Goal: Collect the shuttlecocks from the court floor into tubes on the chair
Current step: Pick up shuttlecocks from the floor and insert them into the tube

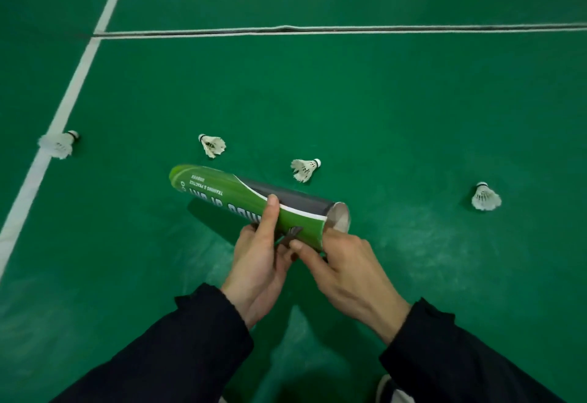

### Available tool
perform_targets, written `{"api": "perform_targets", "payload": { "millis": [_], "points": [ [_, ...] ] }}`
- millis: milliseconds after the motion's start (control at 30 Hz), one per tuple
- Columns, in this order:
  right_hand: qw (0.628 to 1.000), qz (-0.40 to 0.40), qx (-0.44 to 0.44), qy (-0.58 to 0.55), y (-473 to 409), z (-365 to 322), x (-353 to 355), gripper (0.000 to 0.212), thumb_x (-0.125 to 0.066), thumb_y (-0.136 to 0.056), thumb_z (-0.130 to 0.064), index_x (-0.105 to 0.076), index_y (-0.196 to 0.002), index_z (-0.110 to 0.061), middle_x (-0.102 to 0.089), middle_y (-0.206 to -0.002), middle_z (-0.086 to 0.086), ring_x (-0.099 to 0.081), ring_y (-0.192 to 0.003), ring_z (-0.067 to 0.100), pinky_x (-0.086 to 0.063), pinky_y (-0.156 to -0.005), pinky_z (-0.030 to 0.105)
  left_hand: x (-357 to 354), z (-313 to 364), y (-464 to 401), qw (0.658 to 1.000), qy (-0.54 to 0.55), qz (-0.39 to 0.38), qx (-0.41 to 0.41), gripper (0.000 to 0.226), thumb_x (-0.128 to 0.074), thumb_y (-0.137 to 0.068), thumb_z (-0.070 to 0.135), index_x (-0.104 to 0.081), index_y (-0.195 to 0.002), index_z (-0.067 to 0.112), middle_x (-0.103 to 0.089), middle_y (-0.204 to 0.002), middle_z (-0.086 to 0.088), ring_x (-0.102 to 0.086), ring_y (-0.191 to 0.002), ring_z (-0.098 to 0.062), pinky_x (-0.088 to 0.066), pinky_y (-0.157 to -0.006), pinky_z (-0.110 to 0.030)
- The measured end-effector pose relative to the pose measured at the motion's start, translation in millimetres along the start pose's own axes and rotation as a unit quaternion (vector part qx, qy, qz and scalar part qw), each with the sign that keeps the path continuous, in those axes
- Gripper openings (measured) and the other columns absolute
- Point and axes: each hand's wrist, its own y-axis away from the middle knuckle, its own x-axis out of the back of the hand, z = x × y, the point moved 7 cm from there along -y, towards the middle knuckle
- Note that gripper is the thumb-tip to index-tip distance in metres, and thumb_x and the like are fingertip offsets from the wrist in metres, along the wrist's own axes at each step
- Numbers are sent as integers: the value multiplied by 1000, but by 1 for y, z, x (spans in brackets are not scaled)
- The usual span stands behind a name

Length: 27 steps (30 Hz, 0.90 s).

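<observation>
I hold a green and grey shuttlecock tube point(235, 194) nearly level above the court floor, its open end point(340, 220) toward the right. My left hand point(260, 263) wraps its underside with the thumb on top. My right hand point(343, 272) grips it near the open end. Several white shuttlecocks lie on the floor beyond it: one point(58, 145) on the left line, one point(212, 145) past the tube's closed end, one point(305, 169) in the middle, one point(484, 197) at the right. The chair is out of view.
The green court floor point(349, 101) stretches ahead, crossed by a white sideline point(73, 85) on the left and a white line with a dark seam point(317, 30) further off. A white shoe tip point(386, 386) shows at the bottom edge.
</observation>
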Motion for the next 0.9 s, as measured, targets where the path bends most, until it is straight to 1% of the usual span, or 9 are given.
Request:
{"api": "perform_targets", "payload": {
  "millis": [67, 167, 300, 400, 500, 567, 733, 800, 900],
  "points": [
    [992, 24, -23, -120, 2, 9, 0, 34, -46, -99, -55, -68, -94, -29, -66, -78, -11, -61, -70, 12, -51, -66, 34, 16, 17, -10, 1000, -6, 9, -21, 85, -66, -86, 61, -43, -151, 11, -62, -141, -15, -71, -110, -22, -62, -88, -42],
    [948, 11, -99, -303, 7, 37, 0, 21, -60, -97, -45, -76, -96, -32, -78, -95, -12, -72, -89, 10, -57, -82, 28, 88, 69, -36, 975, -14, 191, -111, 107, -67, -81, 71, -11, -163, 33, -23, -170, -6, -41, -143, -28, -44, -111, -61],
    [877, -75, -169, -443, 13, 54, -11, 39, -76, -79, -58, -82, -98, -25, -79, -104, 7, -77, -89, 26, -62, -76, 30, 160, 98, -70, 973, 42, 199, -109, 59, -63, -95, 58, -51, -136, 17, -59, -138, -15, -61, -116, -28, -58, -86, -48],
    [828, -222, -252, -449, 19, 63, -28, 76, -95, -52, -56, -73, -116, -21, -78, -111, -3, -74, -76, 35, -61, -59, 37, 178, 89, -80, 978, 4, 183, -104, 50, -65, -98, 37, -53, -136, 8, -65, -134, -21, -66, -107, -28, -57, -98, -52],
    [787, -381, -251, -415, 28, 62, -31, 89, -94, -57, -47, -55, -134, -25, -76, -110, -7, -72, -83, 34, -60, -56, 36, 180, 83, -86, 978, -7, 175, -112, 37, -65, -99, 32, -54, -130, 14, -67, -125, -14, -66, -108, -27, -53, -104, -52],
    [807, -362, -239, -400, 21, 62, -28, 66, -89, -72, -37, -59, -130, -26, -75, -111, -5, -73, -83, 28, -60, -58, 35, 184, 81, -88, 973, -2, 193, -124, 33, -66, -99, 32, -55, -126, 16, -67, -120, -10, -67, -106, -26, -54, -101, -50],
    [980, 27, -139, -142, -6, 82, 18, 9, -77, -87, -31, -73, -90, -38, -71, -80, -25, -52, -51, -3, -35, -53, 11, 195, 84, -92, 961, 15, 235, -146, 53, -68, -98, 31, -49, -142, 8, -66, -117, -5, -68, -107, -22, -58, -97, -47],
    [996, 7, -87, -37, -3, 73, 20, 8, -74, -89, -40, -75, -95, -35, -59, -61, -35, -45, -45, 0, -29, -47, 13, 194, 86, -95, 962, -18, 230, -148, 47, -64, -99, 37, -54, -137, 11, -64, -113, 1, -66, -104, -17, -55, -102, -45],
    [956, -189, -131, -183, 2, 69, -6, 15, -67, -98, -29, -75, -111, -28, -53, -48, -31, -47, -42, -1, -32, -48, 11, 193, 84, -96, 967, -9, 217, -136, 25, -66, -99, 37, -59, -113, 17, -65, -114, 0, -65, -114, -23, -56, -98, -45]
  ]
}}
